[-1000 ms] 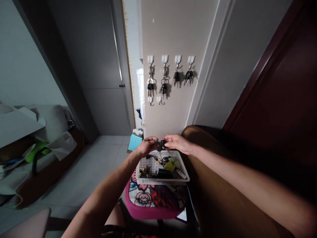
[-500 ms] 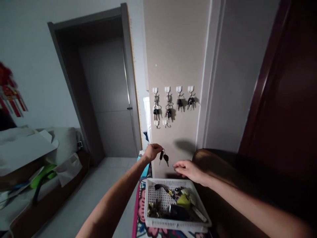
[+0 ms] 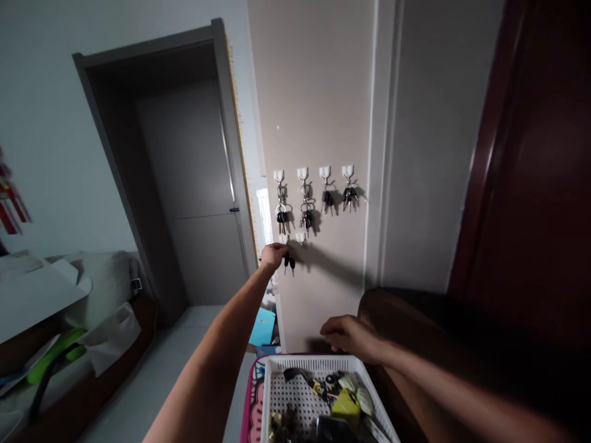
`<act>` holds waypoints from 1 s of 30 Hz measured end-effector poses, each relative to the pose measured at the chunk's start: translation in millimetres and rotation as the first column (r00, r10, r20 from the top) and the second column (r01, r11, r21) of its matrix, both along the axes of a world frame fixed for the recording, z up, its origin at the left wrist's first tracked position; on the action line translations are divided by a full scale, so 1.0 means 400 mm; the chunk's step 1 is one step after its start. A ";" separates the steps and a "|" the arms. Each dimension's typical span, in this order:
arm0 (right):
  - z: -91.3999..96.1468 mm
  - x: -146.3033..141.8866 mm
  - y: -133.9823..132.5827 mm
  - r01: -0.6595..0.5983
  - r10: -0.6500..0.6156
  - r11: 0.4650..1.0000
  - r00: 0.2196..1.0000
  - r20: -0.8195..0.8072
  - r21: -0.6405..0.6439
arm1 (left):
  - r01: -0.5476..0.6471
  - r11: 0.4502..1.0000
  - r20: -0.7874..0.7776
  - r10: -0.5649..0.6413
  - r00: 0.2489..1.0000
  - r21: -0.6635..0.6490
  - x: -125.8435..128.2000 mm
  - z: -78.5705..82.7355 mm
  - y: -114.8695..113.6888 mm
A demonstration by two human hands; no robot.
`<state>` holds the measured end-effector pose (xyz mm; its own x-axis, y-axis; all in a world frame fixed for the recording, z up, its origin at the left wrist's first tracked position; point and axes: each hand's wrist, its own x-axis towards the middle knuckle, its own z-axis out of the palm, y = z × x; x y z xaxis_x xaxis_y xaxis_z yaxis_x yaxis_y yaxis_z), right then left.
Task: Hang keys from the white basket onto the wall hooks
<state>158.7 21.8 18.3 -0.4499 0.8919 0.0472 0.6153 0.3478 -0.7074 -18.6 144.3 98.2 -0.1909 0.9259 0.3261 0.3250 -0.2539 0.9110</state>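
Note:
My left hand (image 3: 274,255) pinches a small bunch of black-headed keys (image 3: 289,263) by its top, right at the lower left white hook (image 3: 284,239) on the wall. Whether the ring is over the hook cannot be made out behind the fingers. To its right, the other lower hook (image 3: 301,239) carries no keys. Above, a row of several white hooks holds key bunches, among them the far left keys (image 3: 282,218) and the far right keys (image 3: 349,195). My right hand (image 3: 348,335), fingers loosely curled, hovers over the back of a white basket (image 3: 300,363), seemingly holding nothing.
Inside the basket lie a yellow object (image 3: 346,406), a dark strap and other small items. It stands on a pink-edged patterned surface (image 3: 252,400). A brown rounded piece of furniture (image 3: 383,307) is at right. A grey door (image 3: 184,154) and a cluttered sofa (image 3: 106,277) are at left.
My left hand has lifted the keys from below up to the lower left hook. My right hand stays above the basket's back edge. The view has shifted slightly.

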 end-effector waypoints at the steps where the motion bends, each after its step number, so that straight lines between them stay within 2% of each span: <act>1: 0.001 0.003 0.000 -0.013 0.013 1.000 1.000 0.007 0.007 | -0.012 1.000 0.003 0.012 1.000 -0.002 0.003 -0.002 0.011; 6: 0.008 0.010 -0.003 -0.101 0.100 0.994 0.994 0.032 0.047 | -0.098 0.995 0.048 0.099 0.994 -0.014 0.009 -0.023 0.043; 11: 0.026 0.005 -0.018 -0.177 0.168 0.979 0.981 0.093 0.104 | -0.083 0.995 0.140 0.090 0.986 -0.053 0.017 -0.037 0.042; 17: 0.028 0.011 -0.016 -0.156 0.138 0.981 0.978 0.159 0.113 | -0.083 0.994 0.177 0.094 0.980 -0.072 0.012 -0.034 0.016; 20: 0.028 0.015 -0.012 -0.141 0.112 0.981 0.974 0.199 0.136 | -0.073 0.993 0.158 0.087 0.984 -0.095 0.003 -0.057 -0.014; 22: 0.023 0.016 -0.013 -0.124 0.089 0.981 0.970 0.226 0.148 | -0.052 0.990 0.144 0.072 0.987 -0.134 0.002 -0.094 -0.047; 24: 0.009 0.015 -0.014 -0.119 0.072 0.981 0.955 0.287 0.152 | 0.001 0.982 0.120 0.022 0.992 -0.189 0.007 -0.150 -0.089; 27: -0.033 0.012 -0.015 -0.150 0.070 0.978 0.889 0.452 0.144 | 0.139 0.955 0.021 -0.138 0.990 -0.264 0.022 -0.251 -0.167; 30: -0.085 0.008 -0.020 -0.191 0.096 0.976 0.813 0.574 0.107 | 0.251 0.916 -0.143 -0.307 0.941 -0.314 0.040 -0.347 -0.246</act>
<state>162.1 13.9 -15.7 -0.5618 0.8178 -0.1245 0.8230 0.5373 -0.1843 -2.5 45.9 -40.7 0.1266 0.9910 0.0429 0.4492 -0.0958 0.8883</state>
